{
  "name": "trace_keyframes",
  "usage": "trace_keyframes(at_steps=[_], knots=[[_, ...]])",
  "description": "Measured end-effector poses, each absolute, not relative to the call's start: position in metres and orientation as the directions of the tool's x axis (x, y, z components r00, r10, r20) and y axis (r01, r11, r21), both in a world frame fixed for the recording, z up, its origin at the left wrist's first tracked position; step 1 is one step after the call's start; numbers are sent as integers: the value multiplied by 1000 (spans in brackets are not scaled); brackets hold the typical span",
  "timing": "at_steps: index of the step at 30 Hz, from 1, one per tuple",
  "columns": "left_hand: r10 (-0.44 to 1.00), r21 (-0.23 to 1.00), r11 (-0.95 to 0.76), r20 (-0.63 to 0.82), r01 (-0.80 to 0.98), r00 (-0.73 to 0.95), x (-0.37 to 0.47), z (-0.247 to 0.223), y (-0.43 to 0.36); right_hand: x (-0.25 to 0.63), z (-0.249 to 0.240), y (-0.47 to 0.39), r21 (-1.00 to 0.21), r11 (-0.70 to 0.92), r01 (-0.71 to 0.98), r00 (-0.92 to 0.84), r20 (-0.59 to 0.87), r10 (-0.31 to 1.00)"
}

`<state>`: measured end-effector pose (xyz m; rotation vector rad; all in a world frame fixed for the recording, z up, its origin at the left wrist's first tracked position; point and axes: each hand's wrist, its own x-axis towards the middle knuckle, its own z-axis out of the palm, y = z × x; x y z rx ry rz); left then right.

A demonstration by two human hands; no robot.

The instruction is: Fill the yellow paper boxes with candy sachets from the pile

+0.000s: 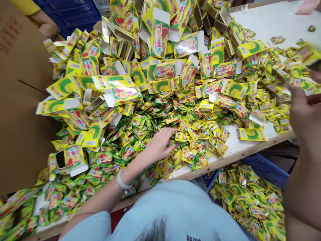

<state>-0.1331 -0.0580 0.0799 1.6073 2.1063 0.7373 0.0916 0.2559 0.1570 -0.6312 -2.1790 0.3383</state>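
My left hand [162, 142], with a bracelet [123, 180] at the wrist, rests on a heap of small yellow and green sachets [190, 134]. Its thumb stands apart from the fingers, and nothing is gripped. At the right edge is my right hand [304, 113], smeared by motion and partly cut off. A blurred yellow packet [311, 53] lies just above it; whether my fingers hold it is unclear. Beyond my left hand, fruit-printed cartons [160, 33] are piled up, many with flaps open. One small carton [251, 134] lies near the front edge.
The white table [273, 16] has a wooden front edge [215, 164]. Below it stands a blue crate [268, 170] full of yellow cartons. A large cardboard box [22, 100] borders the left side. At the far left shows another person's arm [46, 23], beside blue crates [72, 13].
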Motion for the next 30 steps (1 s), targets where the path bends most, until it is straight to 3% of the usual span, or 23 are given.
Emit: trace_keyframes(at_steps=[2,5,8,11,13,15,18,21,25,28,30], knots=[[965,507,236,-25,829,-260,-142,71,-71,74,149,247,-284,882,375,-576,675,462],[964,465,247,-31,850,-264,-144,62,-87,38,106,181,-243,969,41,-836,522,166],[942,416,296,23,860,-335,-143,57,-88,16,55,117,-146,988,-43,-933,360,13],[929,241,351,33,905,-370,-147,49,-77,12,28,103,-159,987,-19,-930,365,41],[913,147,400,20,905,-407,-153,44,-69,16,29,112,-282,959,-16,-897,428,111],[898,129,431,37,893,-439,-158,43,-65,24,39,124,-445,896,-17,-852,475,219],[875,228,430,132,873,-466,-159,55,-66,36,65,131,-602,797,-47,-872,414,261],[835,434,417,165,799,-525,-151,81,-70,38,90,126,-617,775,-138,-952,300,69],[912,743,343,-117,575,-392,-138,113,-72,19,105,114,-422,888,-182,-957,284,-61],[928,861,299,-162,412,-335,-132,120,-72,6,106,109,-288,945,-154,-968,236,-86],[922,907,280,-164,315,-350,-128,115,-71,4,104,107,-319,938,-134,-981,174,-81]])
